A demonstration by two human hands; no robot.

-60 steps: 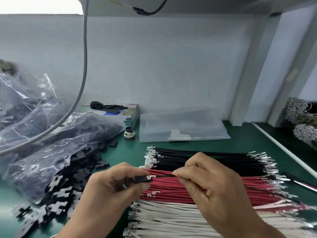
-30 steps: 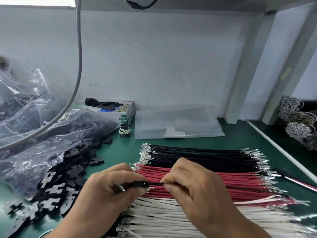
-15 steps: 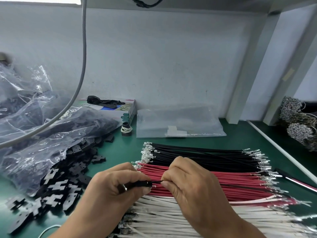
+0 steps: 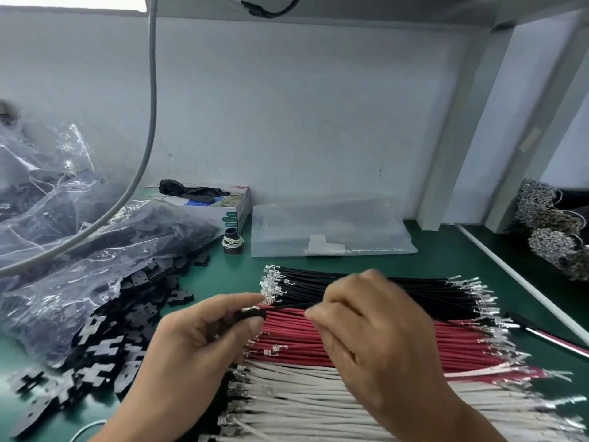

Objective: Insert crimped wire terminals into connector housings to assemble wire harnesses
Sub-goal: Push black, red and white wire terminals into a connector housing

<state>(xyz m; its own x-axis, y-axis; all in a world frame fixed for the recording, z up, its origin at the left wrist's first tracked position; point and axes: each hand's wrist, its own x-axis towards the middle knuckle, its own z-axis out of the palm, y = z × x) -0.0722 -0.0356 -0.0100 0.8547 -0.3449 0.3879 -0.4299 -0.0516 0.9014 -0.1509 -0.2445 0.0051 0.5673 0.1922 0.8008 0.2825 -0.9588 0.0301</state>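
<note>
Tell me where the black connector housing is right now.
In the head view it sits low and left of centre, pinched in the left hand as the black housing, just above the red wires and left of the right hand.

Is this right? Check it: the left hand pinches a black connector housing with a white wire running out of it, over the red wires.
One thing is wrong: the wire is black, not white. In the head view the left hand pinches the black connector housing, and a black wire runs from it toward the right hand, over the red wires.
</note>
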